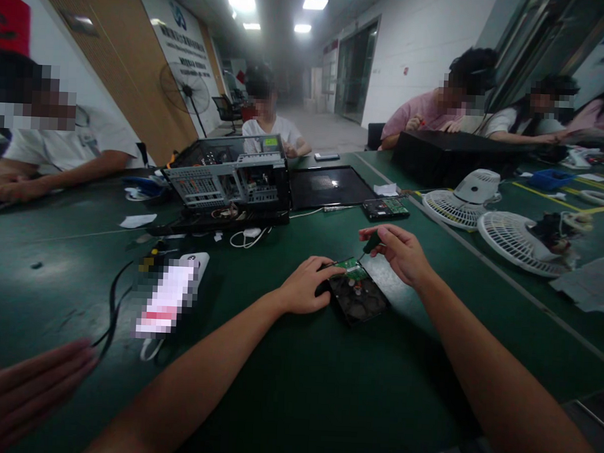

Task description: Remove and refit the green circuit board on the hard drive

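A hard drive [361, 302] lies on the green table with its circuit board [351, 269] facing up. My left hand [309, 287] grips the drive by its left side, fingers reaching over the board's edge. In my right hand [398, 254] is a screwdriver [371, 243] with a dark handle, pinched between thumb and fingers. Its thin shaft slants down to the far edge of the board; whether the tip sits in a screw is too small to tell. Beyond my hands rests a second hard drive [385, 208], board side up.
An opened computer case [228, 180] stands behind, beside a black side panel [331, 186]. White fan parts [456, 203] lie to the right. A phone [171, 294] and another person's hand [35, 388] are at left. Several people sit around the table.
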`<state>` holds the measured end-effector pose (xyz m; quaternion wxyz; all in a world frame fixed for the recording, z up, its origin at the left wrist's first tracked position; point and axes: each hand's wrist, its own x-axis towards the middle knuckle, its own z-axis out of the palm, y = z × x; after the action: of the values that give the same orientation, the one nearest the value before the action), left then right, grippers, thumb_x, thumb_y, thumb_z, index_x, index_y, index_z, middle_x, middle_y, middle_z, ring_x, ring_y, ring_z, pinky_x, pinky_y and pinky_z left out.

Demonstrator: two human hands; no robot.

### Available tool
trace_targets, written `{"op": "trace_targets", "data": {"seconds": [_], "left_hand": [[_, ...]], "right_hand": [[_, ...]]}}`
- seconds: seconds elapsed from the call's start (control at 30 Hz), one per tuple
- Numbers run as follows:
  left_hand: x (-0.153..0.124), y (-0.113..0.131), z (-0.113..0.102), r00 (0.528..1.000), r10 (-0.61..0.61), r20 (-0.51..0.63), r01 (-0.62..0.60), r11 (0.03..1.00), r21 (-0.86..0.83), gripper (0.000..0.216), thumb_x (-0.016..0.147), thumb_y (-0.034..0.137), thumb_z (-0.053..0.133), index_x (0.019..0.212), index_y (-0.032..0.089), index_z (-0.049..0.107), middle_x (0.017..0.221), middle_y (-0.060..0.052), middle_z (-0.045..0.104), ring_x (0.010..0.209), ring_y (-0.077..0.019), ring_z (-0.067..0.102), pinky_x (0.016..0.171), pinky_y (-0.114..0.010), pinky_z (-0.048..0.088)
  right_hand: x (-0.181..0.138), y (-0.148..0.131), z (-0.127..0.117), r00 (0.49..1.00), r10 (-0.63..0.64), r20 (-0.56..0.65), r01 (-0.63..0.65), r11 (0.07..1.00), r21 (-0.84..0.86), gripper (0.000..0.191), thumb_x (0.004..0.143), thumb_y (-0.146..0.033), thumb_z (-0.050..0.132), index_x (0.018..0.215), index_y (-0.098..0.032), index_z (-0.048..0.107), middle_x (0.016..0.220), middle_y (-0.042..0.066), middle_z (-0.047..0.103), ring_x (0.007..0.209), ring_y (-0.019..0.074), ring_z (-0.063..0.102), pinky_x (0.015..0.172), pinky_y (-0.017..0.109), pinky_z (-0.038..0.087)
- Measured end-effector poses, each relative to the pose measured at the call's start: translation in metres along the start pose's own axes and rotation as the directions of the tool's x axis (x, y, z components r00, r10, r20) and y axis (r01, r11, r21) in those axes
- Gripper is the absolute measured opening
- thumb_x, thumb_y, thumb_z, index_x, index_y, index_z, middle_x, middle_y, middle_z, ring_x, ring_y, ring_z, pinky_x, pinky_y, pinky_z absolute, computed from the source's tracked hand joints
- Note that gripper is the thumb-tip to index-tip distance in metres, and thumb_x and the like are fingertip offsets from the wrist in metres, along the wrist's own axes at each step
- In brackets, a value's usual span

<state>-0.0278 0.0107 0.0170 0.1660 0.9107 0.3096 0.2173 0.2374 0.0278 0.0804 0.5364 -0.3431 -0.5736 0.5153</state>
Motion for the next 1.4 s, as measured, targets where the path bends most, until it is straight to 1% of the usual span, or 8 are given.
{"op": "trace_targets", "data": {"seconds": [0.17, 0.47, 0.57, 0.7, 0.87, 1.17, 1.3, 1.4], "left_hand": [[0.0002, 0.0005, -0.0001, 1.0, -0.008, -0.001, 0.008, 1.0, 0.006, 0.071, 0.08, 0.025, 0.066, 0.148, 0.031, 0.049, 0.144, -0.01, 0.048, 0.132, -0.0318, 0.045, 0.112, -0.051, 0.041], [-0.0006, -0.0001, -0.0016, 1.0, -0.017, 0.009, 0.017, 1.0, 0.003, 0.072, 0.08, 0.024, 0.066, 0.149, 0.033, 0.048, 0.145, -0.009, 0.047, 0.132, -0.0325, 0.044, 0.112, -0.053, 0.041], [-0.0008, 0.0001, -0.0017, 1.0, -0.016, 0.009, 0.016, 1.0, -0.001, 0.072, 0.08, 0.025, 0.066, 0.149, 0.033, 0.048, 0.145, -0.009, 0.047, 0.132, -0.0327, 0.044, 0.112, -0.053, 0.041], [-0.0009, 0.001, -0.002, 1.0, -0.009, 0.003, 0.009, 1.0, -0.007, 0.071, 0.08, 0.025, 0.066, 0.149, 0.033, 0.049, 0.144, -0.009, 0.048, 0.132, -0.0326, 0.044, 0.111, -0.053, 0.041], [-0.0009, 0.0004, -0.0015, 1.0, -0.006, -0.002, 0.006, 1.0, -0.013, 0.072, 0.08, 0.024, 0.066, 0.149, 0.032, 0.048, 0.145, -0.01, 0.048, 0.132, -0.0327, 0.044, 0.112, -0.053, 0.041], [-0.0002, 0.0016, -0.0016, 1.0, -0.008, 0.005, 0.008, 1.0, -0.01, 0.072, 0.08, 0.024, 0.066, 0.149, 0.032, 0.048, 0.144, -0.01, 0.048, 0.132, -0.0325, 0.044, 0.112, -0.053, 0.04], [-0.0003, 0.0021, -0.002, 1.0, -0.011, 0.005, 0.011, 1.0, -0.009, 0.071, 0.08, 0.025, 0.066, 0.149, 0.032, 0.048, 0.144, -0.01, 0.048, 0.133, -0.0326, 0.044, 0.112, -0.053, 0.041], [-0.0002, 0.0022, -0.0021, 1.0, -0.012, 0.009, 0.012, 1.0, -0.004, 0.071, 0.081, 0.025, 0.066, 0.149, 0.032, 0.048, 0.144, -0.01, 0.048, 0.133, -0.0326, 0.044, 0.111, -0.053, 0.041]], "right_hand": [[0.0006, 0.0016, -0.0016, 0.999, 0.022, 0.033, -0.025, 0.996, 0.088, 0.027, 0.094, -0.045, 0.063, 0.102, -0.021, 0.074, 0.106, 0.01, 0.074, 0.098, 0.0246, 0.069, 0.072, 0.035, 0.056], [0.0012, -0.0005, -0.0012, 1.0, -0.002, -0.024, 0.001, 0.999, -0.051, 0.026, 0.086, -0.042, 0.074, 0.107, -0.026, 0.075, 0.1, 0.006, 0.072, 0.09, 0.019, 0.066, 0.062, 0.027, 0.051], [0.001, -0.0003, 0.0, 0.998, -0.023, -0.051, 0.019, 0.997, -0.079, 0.023, 0.085, -0.041, 0.076, 0.101, -0.025, 0.077, 0.102, 0.006, 0.073, 0.087, 0.0174, 0.065, 0.06, 0.027, 0.049], [0.0004, -0.0008, 0.0024, 0.999, -0.017, -0.032, 0.015, 0.998, -0.064, 0.022, 0.084, -0.044, 0.077, 0.095, -0.024, 0.075, 0.105, 0.007, 0.074, 0.094, 0.0203, 0.067, 0.065, 0.03, 0.053], [0.0005, -0.0003, 0.0001, 1.0, 0.028, 0.0, -0.028, 0.999, 0.039, 0.032, 0.09, -0.052, 0.066, 0.103, -0.023, 0.073, 0.108, 0.009, 0.074, 0.1, 0.0249, 0.069, 0.073, 0.036, 0.057], [-0.0001, -0.0021, 0.001, 1.0, 0.016, -0.016, -0.016, 1.0, -0.022, 0.027, 0.088, -0.043, 0.071, 0.107, -0.025, 0.075, 0.101, 0.007, 0.073, 0.093, 0.0199, 0.067, 0.063, 0.028, 0.051], [-0.0003, -0.0017, 0.0023, 1.0, 0.009, -0.01, -0.009, 1.0, -0.012, 0.024, 0.086, -0.044, 0.073, 0.101, -0.025, 0.075, 0.107, 0.007, 0.073, 0.098, 0.0212, 0.066, 0.066, 0.03, 0.053], [-0.0003, -0.0007, 0.0004, 1.0, 0.016, 0.004, -0.016, 0.999, 0.034, 0.026, 0.09, -0.047, 0.068, 0.102, -0.024, 0.073, 0.109, 0.008, 0.073, 0.101, 0.0232, 0.067, 0.07, 0.033, 0.056]]}}
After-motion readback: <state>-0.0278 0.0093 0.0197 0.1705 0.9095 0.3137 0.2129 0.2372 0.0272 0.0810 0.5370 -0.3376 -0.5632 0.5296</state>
